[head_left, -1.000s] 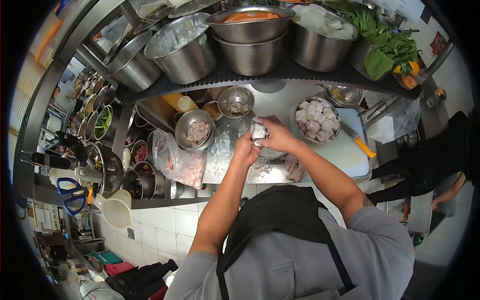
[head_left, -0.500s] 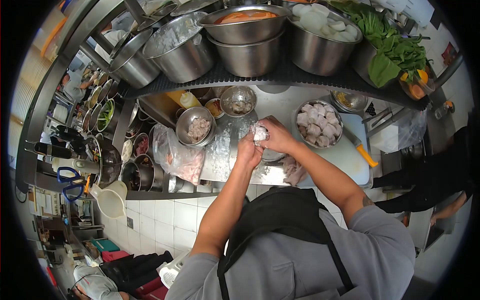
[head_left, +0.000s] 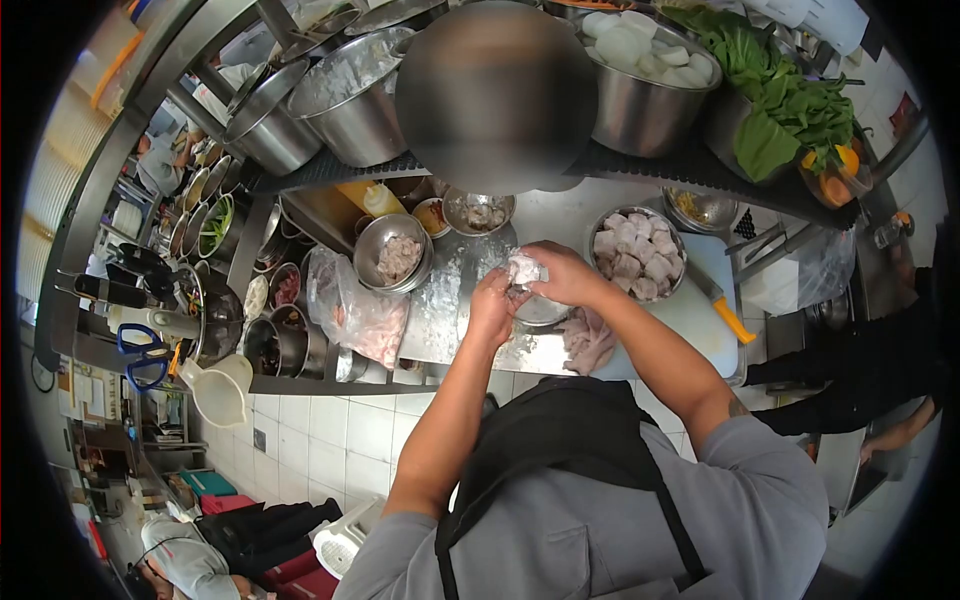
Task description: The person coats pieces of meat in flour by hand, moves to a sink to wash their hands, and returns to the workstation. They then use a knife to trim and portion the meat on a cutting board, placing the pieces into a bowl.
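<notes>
My left hand (head_left: 492,303) and my right hand (head_left: 562,275) meet over the steel worktop, both closed around one whitish, floury lump (head_left: 524,270). Below them a round metal dish (head_left: 542,312) shows in part, and a limp piece of raw pale meat (head_left: 586,340) lies beside it. To the right a steel bowl holds white-coated chunks (head_left: 637,252). A bowl with a little pale meat (head_left: 480,212) stands behind my hands. Stacked bowls with raw minced-looking meat (head_left: 399,258) are at the left.
A knife with a yellow handle (head_left: 734,320) lies on the white cutting board (head_left: 705,335). A plastic bag of meat (head_left: 358,305) sits left. Pots and leafy greens (head_left: 790,100) line the overhead shelf. People's dark-clothed legs (head_left: 850,370) are at the right, another person at lower left (head_left: 200,560).
My hands have shifted slightly, with the floury lump still between them. More of the round dish and the limp meat shows. A blurred patch now covers the middle bowls on the shelf.
</notes>
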Demonstrator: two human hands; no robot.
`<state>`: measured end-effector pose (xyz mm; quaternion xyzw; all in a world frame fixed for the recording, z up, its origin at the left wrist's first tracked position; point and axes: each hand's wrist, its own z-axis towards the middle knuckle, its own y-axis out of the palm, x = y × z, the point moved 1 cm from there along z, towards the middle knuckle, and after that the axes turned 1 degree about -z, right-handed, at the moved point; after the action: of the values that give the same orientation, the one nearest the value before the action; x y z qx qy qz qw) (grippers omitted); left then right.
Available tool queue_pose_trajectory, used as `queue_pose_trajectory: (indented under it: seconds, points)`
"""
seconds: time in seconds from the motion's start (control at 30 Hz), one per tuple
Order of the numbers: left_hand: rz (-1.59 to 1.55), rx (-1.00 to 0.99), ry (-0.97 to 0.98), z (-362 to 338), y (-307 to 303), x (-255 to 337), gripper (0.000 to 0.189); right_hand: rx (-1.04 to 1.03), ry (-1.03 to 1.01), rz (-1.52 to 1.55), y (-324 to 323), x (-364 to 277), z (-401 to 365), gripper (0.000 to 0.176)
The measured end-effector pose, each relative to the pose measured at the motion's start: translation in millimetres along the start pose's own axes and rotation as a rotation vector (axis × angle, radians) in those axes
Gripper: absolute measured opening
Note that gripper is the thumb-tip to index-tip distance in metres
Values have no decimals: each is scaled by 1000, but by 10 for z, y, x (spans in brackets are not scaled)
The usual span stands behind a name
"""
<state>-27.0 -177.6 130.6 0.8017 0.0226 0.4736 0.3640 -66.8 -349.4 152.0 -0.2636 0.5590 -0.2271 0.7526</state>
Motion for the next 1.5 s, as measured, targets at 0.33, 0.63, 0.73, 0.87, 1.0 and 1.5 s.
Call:
queue_pose_trajectory:
  seconds: [0.33, 0.63, 0.73, 0.87, 1.0, 1.5]
  points:
    - [-49, 83, -70, -29, 46, 41, 26, 23, -10, -67, 111, 4, -3, 63]
    - [-63, 53, -51, 27, -66, -22, 28, -38, 20, -58, 27, -149, 37, 65]
    - [-63, -9, -50, 42, -150, -13, 29, -43, -60, -71, 40, -101, 51, 63]
    - [-294, -99, -16, 38, -168, -5, 32, 34, -74, -41, 9, -210, 17, 58]
    - [-264, -155, -74, 11, -201, 14, 33, -45, -91, -35, -61, -315, 58, 63]
    - [-178, -122, -45, -75, -214, -16, 30, -73, -176, -85, -2, -221, 51, 54]
